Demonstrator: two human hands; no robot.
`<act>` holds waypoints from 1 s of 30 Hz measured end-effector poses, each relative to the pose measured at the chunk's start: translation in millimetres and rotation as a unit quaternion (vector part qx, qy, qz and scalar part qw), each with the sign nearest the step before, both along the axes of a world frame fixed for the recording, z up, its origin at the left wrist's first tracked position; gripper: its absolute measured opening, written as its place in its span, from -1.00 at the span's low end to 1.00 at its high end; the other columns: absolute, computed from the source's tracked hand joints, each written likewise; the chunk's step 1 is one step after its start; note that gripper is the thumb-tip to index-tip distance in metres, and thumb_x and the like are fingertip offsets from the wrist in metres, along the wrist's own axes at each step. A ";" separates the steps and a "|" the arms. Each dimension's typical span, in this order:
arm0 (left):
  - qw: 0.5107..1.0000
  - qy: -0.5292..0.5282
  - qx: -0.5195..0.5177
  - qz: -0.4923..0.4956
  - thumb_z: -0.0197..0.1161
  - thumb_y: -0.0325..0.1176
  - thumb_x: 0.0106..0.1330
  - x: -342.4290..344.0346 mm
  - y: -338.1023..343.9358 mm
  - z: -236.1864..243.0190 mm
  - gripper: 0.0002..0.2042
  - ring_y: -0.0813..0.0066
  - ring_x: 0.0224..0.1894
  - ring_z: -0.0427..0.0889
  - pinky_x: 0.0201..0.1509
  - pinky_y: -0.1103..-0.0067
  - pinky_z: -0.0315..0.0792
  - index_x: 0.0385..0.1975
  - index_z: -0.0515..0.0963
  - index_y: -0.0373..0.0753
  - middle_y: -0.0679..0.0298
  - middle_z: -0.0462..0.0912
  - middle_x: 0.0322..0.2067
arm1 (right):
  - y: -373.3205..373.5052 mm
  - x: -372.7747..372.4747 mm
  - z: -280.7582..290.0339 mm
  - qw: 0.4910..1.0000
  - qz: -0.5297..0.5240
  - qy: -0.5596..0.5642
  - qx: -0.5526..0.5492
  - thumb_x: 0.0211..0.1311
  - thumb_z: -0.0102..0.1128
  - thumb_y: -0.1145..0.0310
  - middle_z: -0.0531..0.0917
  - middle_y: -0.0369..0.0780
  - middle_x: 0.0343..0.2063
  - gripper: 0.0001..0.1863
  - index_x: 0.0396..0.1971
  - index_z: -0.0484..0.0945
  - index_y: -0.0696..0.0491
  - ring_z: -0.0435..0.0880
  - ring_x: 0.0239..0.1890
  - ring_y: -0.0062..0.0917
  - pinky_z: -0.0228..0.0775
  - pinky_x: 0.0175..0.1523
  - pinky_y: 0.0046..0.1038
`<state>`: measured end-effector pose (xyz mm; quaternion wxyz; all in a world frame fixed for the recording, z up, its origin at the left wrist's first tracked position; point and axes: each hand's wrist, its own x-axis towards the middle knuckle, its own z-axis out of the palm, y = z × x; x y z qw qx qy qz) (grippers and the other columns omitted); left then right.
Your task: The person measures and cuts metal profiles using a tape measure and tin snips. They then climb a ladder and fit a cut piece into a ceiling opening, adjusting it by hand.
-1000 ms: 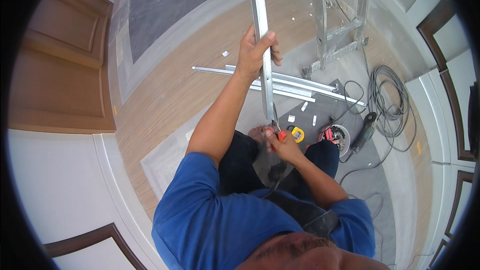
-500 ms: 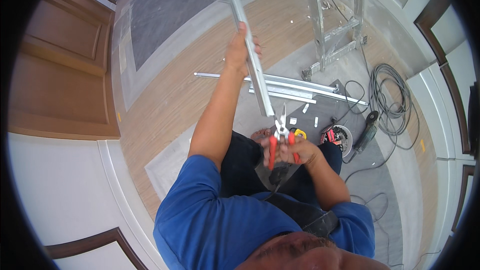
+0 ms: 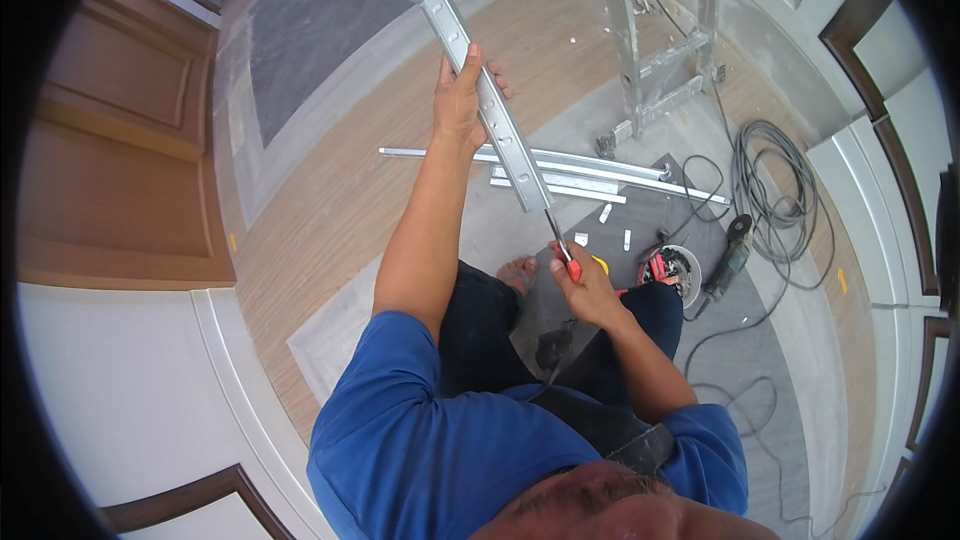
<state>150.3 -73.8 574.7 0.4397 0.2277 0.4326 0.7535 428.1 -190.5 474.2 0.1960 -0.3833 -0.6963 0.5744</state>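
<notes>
My left hand (image 3: 462, 100) is wrapped round the upper part of a slotted silver metal channel (image 3: 510, 155), held at a slant. My right hand (image 3: 592, 290) grips red-handled snips (image 3: 572, 269), their jaws at or very near the channel's lower end; whether they touch is unclear. Below these lie more long metal strips (image 3: 580, 190) and a few small cut pieces (image 3: 628, 239) on the floor. A yellow object (image 3: 601, 263), partly hidden by my right hand, lies beside a white bucket (image 3: 690, 274) holding red and dark items.
An aluminium ladder (image 3: 630, 80) stands at the back right. A green and black power tool (image 3: 722, 272) lies near coiled grey cable (image 3: 775, 200) on the right. Brown cabinet doors (image 3: 120, 200) and white panels (image 3: 120, 370) line the left; my bare foot (image 3: 515, 272) is on the floor.
The channel has tilted leftward at its top and turned to show its slotted face. The snips, open and raised flat half a second ago, now point up at its lower end.
</notes>
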 end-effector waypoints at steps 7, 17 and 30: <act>0.999 0.041 -0.018 0.013 0.34 -0.09 0.44 22.2 5.4 -3.5 -0.66 0.46 -0.47 0.59 -0.49 0.49 0.59 -0.06 0.36 -0.12 0.25 0.51 -0.40 | 21.0 -1.3 0.5 0.996 0.020 0.002 -0.082 0.55 0.07 0.23 0.70 -0.04 -0.04 -0.60 0.21 0.50 0.15 0.66 0.06 -0.30 0.44 0.16 -0.33; 0.997 0.068 -0.009 0.027 0.32 -0.08 0.45 22.3 -5.9 3.8 -0.65 0.49 -0.50 0.59 -0.51 0.51 0.58 -0.06 0.36 -0.13 0.26 0.52 -0.42 | 14.7 -9.8 3.8 0.997 0.014 0.022 -0.070 0.55 0.10 0.19 0.71 -0.09 -0.19 -0.58 0.17 0.52 0.19 0.69 -0.12 -0.43 0.48 0.05 -0.39; 0.995 0.098 -0.011 0.013 0.30 -0.09 0.47 24.8 -8.5 11.7 -0.66 0.49 -0.50 0.60 -0.51 0.51 0.58 -0.04 0.36 -0.12 0.25 0.52 -0.41 | 4.3 -19.2 -22.0 0.992 -0.016 0.011 -0.122 0.56 0.07 0.13 0.62 -0.24 -0.48 -0.64 -0.22 0.58 0.16 0.55 -0.39 -0.54 0.41 -0.20 -0.42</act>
